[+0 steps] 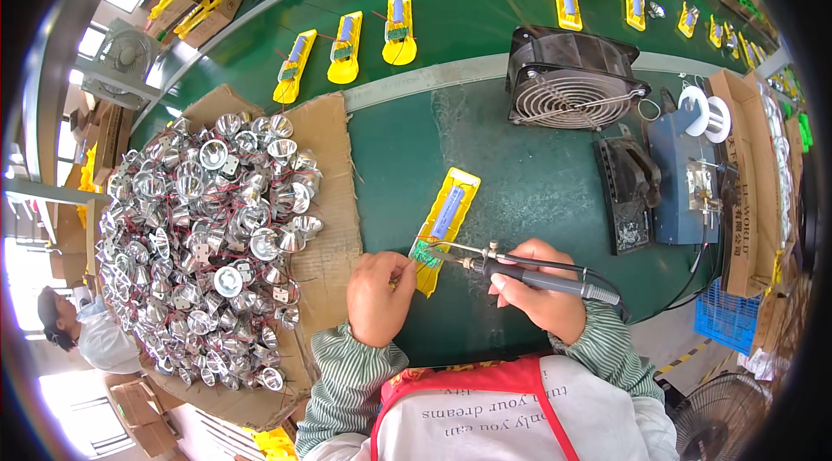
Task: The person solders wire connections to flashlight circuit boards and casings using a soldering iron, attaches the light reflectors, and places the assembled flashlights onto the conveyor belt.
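My right hand (546, 292) is closed round the dark handle of a soldering iron (520, 272). A thin metal tube runs along the iron, and its tip reaches a small green circuit board (425, 254). That board sits at the near end of a yellow plastic housing (468, 181), which also carries a blue cylindrical battery (448, 212). My left hand (381, 295) is closed beside the board, at the housing's left edge. Its fingertips are pinched together, and what they hold is too small to make out. Thin wires show by the board.
Many silver reflector cups (204, 236) with red wires are heaped on cardboard (334, 166) at left. A black box fan (568, 80) stands at the back, near a blue soldering machine with a solder spool (718, 119). More yellow housings (344, 54) lie on the green belt (477, 6).
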`<state>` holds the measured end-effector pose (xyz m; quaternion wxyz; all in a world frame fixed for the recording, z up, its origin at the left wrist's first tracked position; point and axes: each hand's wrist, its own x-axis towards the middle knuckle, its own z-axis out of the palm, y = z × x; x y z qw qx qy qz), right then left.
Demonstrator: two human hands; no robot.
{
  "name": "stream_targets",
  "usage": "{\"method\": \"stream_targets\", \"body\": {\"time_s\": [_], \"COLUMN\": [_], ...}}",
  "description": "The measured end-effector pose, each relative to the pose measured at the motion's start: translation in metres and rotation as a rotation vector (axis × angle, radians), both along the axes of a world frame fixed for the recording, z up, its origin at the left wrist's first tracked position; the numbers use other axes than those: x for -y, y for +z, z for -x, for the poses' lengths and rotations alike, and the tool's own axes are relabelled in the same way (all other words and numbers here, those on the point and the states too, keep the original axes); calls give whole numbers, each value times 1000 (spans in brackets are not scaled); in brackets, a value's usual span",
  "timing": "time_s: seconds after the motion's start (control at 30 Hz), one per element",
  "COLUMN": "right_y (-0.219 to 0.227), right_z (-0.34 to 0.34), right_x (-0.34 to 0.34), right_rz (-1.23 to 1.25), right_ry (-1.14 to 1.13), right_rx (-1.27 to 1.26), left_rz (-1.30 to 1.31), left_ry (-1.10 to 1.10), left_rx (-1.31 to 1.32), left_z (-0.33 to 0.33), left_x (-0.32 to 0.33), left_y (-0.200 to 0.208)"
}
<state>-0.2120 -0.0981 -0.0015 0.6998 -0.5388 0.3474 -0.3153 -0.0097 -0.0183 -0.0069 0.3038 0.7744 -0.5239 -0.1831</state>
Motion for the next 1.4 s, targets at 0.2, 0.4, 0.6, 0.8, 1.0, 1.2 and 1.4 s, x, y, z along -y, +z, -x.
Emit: {"method": "stream_targets", "body": {"time_s": [0.2,0.4,0.6,0.8,1.0,1.2,1.4], "right_y": [3,10,4,1,4,5,5], "right_z": [13,25,38,53,54,57,54], "right_x": [4,7,11,18,31,39,39], "right_rz": [13,43,17,-56,-92,-89,-149], "right_ry": [-11,-35,-97,-169,-242,-252,-256], "right_rx": [-3,-22,12,-23,-42,-101,-68], "left_rz": [-23,56,-40,211,44,164,-171], "left_ry": [-23,-259,-114,-235,-327,-239,4], "left_rx": [12,390,41,39,-616,396,622], "left_z": [-4,6,-15,-45,-27,-16,-50], "left_x": [-1,-12,26,140,294,329,310], "left_y": [-4,10,15,-4,-15,-6,-23]}}
